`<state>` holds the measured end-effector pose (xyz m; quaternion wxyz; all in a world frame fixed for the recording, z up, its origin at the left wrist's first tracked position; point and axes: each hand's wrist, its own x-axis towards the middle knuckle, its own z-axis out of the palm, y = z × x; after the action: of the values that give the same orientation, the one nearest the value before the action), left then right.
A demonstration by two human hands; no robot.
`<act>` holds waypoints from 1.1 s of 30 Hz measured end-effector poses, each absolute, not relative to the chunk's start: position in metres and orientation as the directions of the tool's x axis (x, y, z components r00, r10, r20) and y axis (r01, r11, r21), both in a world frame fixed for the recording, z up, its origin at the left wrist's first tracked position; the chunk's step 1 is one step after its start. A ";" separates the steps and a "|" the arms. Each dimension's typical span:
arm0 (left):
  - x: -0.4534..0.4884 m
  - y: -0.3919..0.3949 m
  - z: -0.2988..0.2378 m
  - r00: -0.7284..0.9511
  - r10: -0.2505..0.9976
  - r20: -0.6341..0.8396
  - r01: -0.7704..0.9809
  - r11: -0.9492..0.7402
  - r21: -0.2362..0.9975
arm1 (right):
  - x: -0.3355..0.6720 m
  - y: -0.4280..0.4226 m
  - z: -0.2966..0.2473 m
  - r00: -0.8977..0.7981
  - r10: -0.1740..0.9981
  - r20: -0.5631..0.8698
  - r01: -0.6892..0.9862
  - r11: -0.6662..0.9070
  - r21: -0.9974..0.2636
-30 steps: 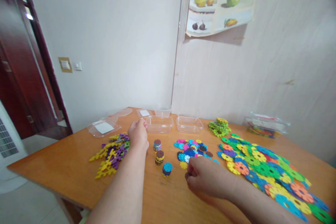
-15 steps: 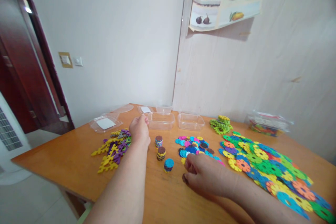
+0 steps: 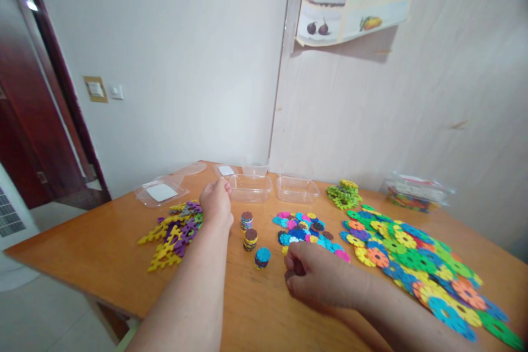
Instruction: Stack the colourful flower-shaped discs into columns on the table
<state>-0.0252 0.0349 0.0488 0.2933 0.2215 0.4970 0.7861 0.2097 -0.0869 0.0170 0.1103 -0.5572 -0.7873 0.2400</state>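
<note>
**A:** What carries it all?

**B:** A wooden table [image 3: 103, 264]. Everything on it lies grouped by kind, which reads as sorting. The biggest group is the spread of large flower discs [image 3: 412, 256] along the right side, lying flat and overlapping.

**A:** And on the left?

**B:** A heap of yellow and purple branching pieces [image 3: 173, 231], kept apart from the round ones. At the far middle stand a clear tub [image 3: 250, 187] and a second tub [image 3: 297, 189], mouths up. Their lids [image 3: 161, 193] are laid off to the far left, so the insides are open.

**A:** The left hand?

**B:** The left hand [image 3: 216, 203] is stretched far with its knuckles curled and its fingertips at the near-left corner of the clear tub. I cannot tell whether it pinches the rim or only rests there.

**A:** The middle?

**B:** A pile of small discs [image 3: 303, 228]. Just left of it, three short stacks [image 3: 250, 239] stand upright in a slanting row, each apart from the next, likely so they don't topple into each other.

**A:** The right hand?

**B:** The right hand [image 3: 317, 280] rests palm-down just near of the pile. Its fingers are drawn together on a dark disc [image 3: 297, 269], which is tucked under the fingertips, right of the nearest stack. A piece that small seems to need a tight pinch.
</note>
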 end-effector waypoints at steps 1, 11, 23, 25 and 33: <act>-0.025 0.035 0.049 -0.729 0.683 0.057 -0.241 -0.333 0.912 | 0.210 -0.087 0.015 -0.348 0.934 -0.078 0.814 0.259 -0.520; -0.024 0.032 0.049 -0.725 0.687 0.058 -0.252 -0.343 0.905 | 0.190 -0.077 0.036 -0.325 0.930 -0.173 0.331 -0.059 -0.942; -0.023 0.033 0.049 -0.713 0.699 0.053 -0.261 -0.336 0.905 | 0.161 -0.071 0.030 -0.251 0.954 -0.162 0.290 -0.086 -0.953; -0.023 0.034 0.048 -0.712 0.700 0.052 -0.262 -0.334 0.905 | 0.161 -0.071 0.026 -0.241 0.958 -0.152 0.296 -0.077 -0.952; -0.022 0.032 0.049 -0.706 0.706 0.046 -0.270 -0.329 0.905 | 0.157 -0.072 0.020 -0.236 0.960 -0.149 0.327 -0.066 -0.943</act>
<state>-0.0217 0.0324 0.0493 0.3114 0.2233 0.4883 0.7840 0.1566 -0.0725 0.0198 0.3162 -0.5311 -0.6057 0.5011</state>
